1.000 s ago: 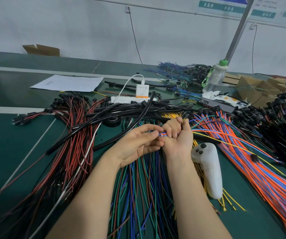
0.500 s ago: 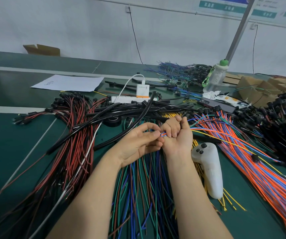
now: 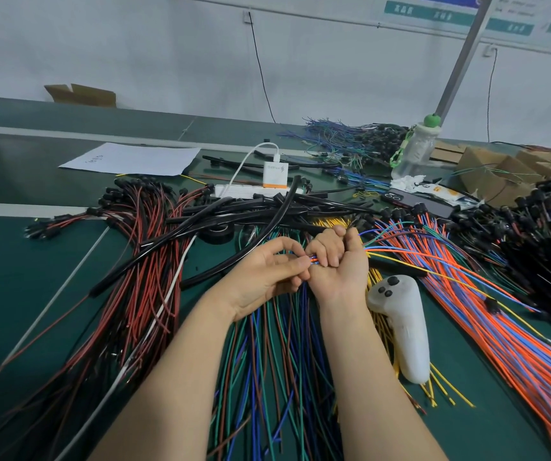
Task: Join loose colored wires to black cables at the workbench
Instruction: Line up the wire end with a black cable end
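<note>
- At the left, red wires (image 3: 141,277) run off the lower edge.
- Black cables (image 3: 234,214) lie across the bench beyond our hands.
- Our left hand (image 3: 267,277) pinches the ends of the colored wires (image 3: 314,260). Our fingers hide the tips.
- Our right hand (image 3: 337,264) is clenched round those wires, which fan out rightward.
- A white controller (image 3: 400,327) lies just beside our right wrist.

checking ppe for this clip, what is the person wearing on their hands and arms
Nothing that shows. The left hand and right hand are bare: no gloves, and no ring or watch visible. The left forearm and right forearm are bare too, with no sleeve in view.
</note>
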`<action>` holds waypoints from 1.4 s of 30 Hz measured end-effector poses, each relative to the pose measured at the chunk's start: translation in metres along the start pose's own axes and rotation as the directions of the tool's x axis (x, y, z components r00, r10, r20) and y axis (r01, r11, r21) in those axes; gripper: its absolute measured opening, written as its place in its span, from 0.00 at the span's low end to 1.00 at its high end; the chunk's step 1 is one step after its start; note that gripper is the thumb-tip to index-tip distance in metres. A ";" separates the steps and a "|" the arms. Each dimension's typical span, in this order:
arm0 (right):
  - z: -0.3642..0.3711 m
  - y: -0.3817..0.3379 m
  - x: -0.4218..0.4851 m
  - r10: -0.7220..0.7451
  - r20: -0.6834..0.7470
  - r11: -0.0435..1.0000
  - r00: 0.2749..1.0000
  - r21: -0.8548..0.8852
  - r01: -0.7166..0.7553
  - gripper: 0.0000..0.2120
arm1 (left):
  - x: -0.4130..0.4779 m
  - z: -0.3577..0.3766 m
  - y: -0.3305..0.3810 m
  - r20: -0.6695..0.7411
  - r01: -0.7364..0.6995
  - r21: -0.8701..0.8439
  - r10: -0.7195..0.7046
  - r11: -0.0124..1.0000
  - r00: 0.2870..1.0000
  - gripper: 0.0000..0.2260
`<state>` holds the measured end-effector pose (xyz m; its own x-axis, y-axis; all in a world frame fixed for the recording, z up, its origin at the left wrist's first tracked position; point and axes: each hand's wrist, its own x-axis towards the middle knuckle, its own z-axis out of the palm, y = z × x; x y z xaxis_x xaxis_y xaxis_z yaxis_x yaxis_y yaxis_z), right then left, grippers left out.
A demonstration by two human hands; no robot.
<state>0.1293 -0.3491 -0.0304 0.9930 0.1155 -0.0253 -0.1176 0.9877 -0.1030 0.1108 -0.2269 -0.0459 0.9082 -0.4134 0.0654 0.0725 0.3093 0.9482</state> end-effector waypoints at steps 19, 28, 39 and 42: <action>0.000 -0.010 0.001 -0.077 -0.040 0.988 0.996 -0.140 0.071 0.26 | 0.037 -0.018 0.011 -0.490 0.447 0.871 0.280 0.204 0.826 0.14; 0.006 -0.015 0.001 -0.198 -0.033 0.943 0.980 -0.280 0.181 0.26 | 0.003 0.021 0.081 -0.165 0.110 0.968 0.245 0.224 0.955 0.15; -0.002 -0.011 0.009 -0.293 -0.196 0.692 0.936 -0.719 0.066 0.14 | -0.040 0.010 0.125 -0.143 0.141 0.972 -0.005 0.189 0.990 0.15; -0.002 -0.011 0.007 -0.214 -0.250 0.668 0.944 -0.743 -0.046 0.16 | -0.041 0.009 0.127 -0.175 0.166 0.967 0.031 0.195 0.984 0.13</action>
<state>0.1379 -0.3596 -0.0311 0.9595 -0.1282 -0.2508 -0.1338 0.5762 -0.8063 0.0790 -0.1783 0.0743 0.9681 -0.2476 0.0394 -0.2340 -0.8360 0.4963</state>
